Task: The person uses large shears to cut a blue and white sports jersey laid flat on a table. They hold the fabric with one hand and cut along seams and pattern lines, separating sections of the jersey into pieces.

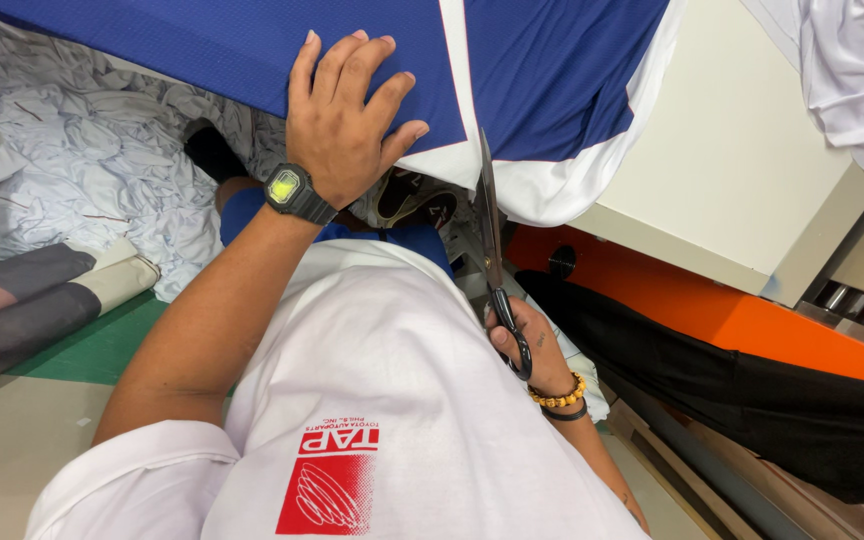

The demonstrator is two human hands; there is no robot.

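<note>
A sheet of blue mesh fabric (202, 40) with white bands lies over the edge of a cream table (742, 150). My left hand (347, 115), with a black wrist watch (292, 192), presses flat on the blue fabric near its white edge. My right hand (532, 345), with a bead bracelet at the wrist, grips the black handles of long scissors (490, 230). The blades point up and meet the white band (457, 100) at the fabric's lower edge, just right of my left hand.
A heap of crumpled white cloth (82, 150) lies on the floor at left, beside rolled fabric (32, 300) on a green mat. An orange panel (712, 310) and black cloth (782, 410) sit under the table. More white fabric (852, 70) hangs at top right.
</note>
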